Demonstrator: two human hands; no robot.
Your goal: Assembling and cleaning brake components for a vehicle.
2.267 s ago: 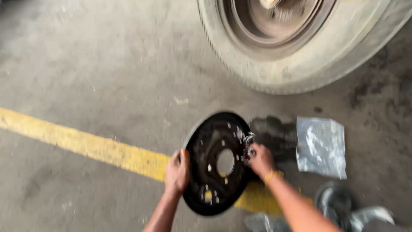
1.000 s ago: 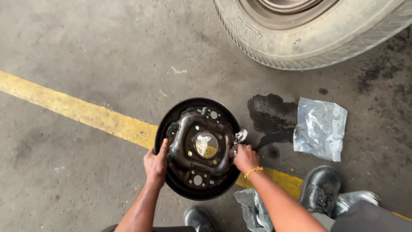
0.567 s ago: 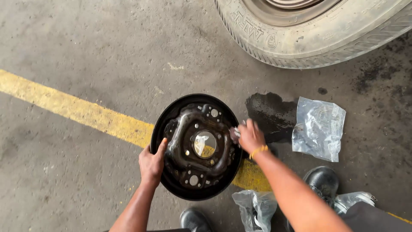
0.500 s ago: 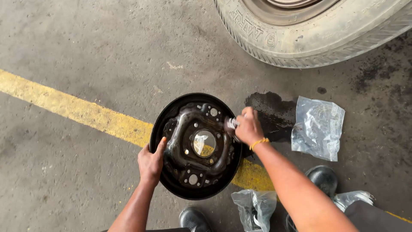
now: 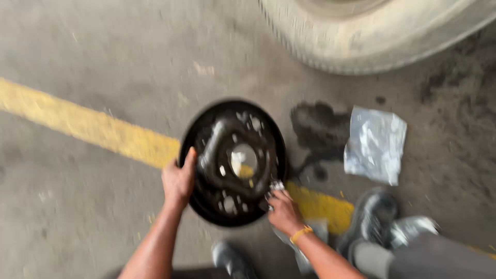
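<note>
One round black brake plate on the concrete floor, across one yellow line. Left hand grips its left rim, fingers curled. Right hand at lower right edge, pinching one small pale object; frame blurred. One plastic bag nearby. One tyre above.

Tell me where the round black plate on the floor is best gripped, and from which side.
Probably the black plate by its outer rim, from opposite sides: the left hand already clasps the left edge, the right hand sits lower right. The raised middle looks cluttered with parts, though blurred.
</note>
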